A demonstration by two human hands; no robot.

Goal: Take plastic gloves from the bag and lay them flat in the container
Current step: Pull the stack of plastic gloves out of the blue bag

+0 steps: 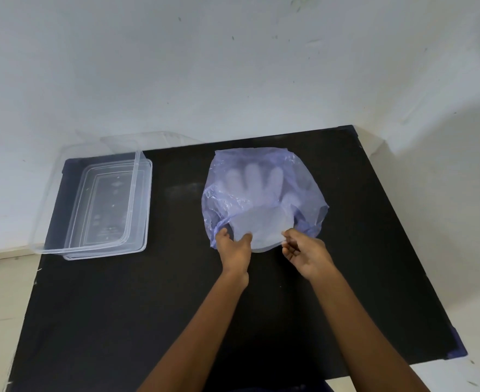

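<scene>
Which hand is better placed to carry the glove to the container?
Probably the left hand: it already pinches the gloves at the bag mouth, and the container lies on its side.

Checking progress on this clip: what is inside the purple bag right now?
Through the purple bag a stack of plastic gloves shows, fingers pointing away, cuff sticking out of the mouth where both hands hold it. How many gloves are stacked cannot be told through the film.

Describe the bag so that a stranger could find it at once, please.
On the black table, look right of the clear container. The bag lies at both hands' fingertips, the only bluish crinkled thing, with pale gloves showing through it.
</scene>
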